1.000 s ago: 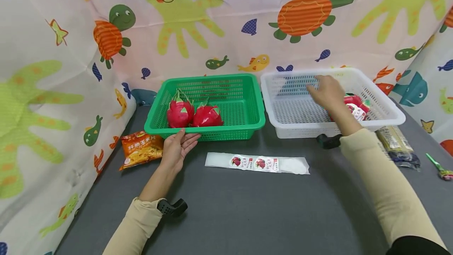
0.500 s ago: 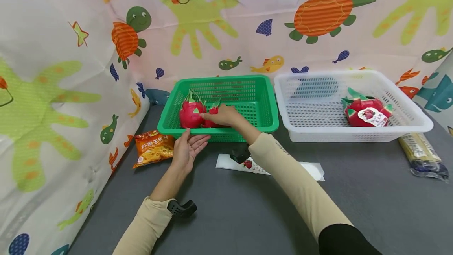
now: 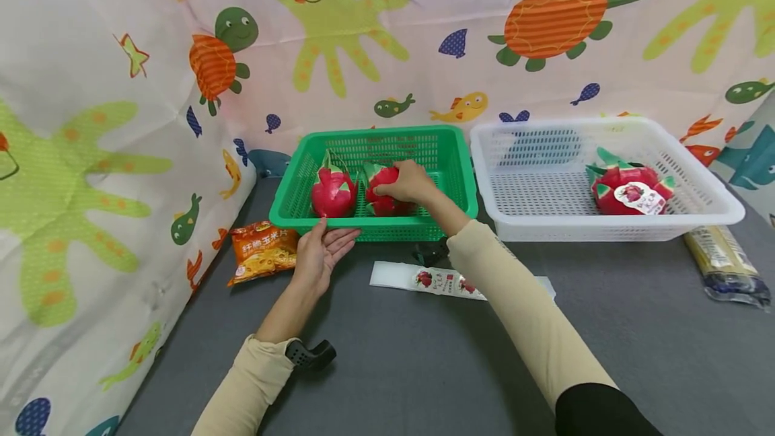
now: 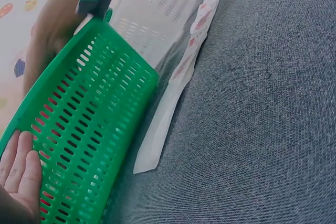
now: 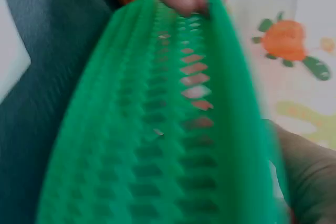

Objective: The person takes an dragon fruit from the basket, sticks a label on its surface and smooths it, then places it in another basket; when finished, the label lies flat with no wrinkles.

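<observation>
In the green basket [image 3: 297, 223] a whole dragon fruit [image 3: 334, 192] sits at the left. To its right, the right hand [image 3: 409, 186] grips a second dragon fruit [image 3: 383, 195] from above, with its thumb across the near side. The left hand [image 3: 319, 256], palm up with fingers extended, touches the basket's front wall; in the left wrist view its fingers [image 4: 22, 169] lie against the slotted green wall [image 4: 79, 129]. The right wrist view is blurred and shows the basket wall [image 5: 131, 129] with part of the right hand [image 5: 312, 174] behind the rim.
A white basket [image 3: 575, 229] at the right holds a dragon fruit with a label [image 3: 630, 195]. A strip of labels [image 3: 393, 276] lies in front of the baskets, partly under the right forearm. An orange snack bag [image 3: 264, 251] is at the left, a clear packet [image 3: 726, 264] at the right.
The right hand has moved from the white basket into the green one and grasped the right dragon fruit, which now stands apart from the left one. The left hand stays at the basket's front.
</observation>
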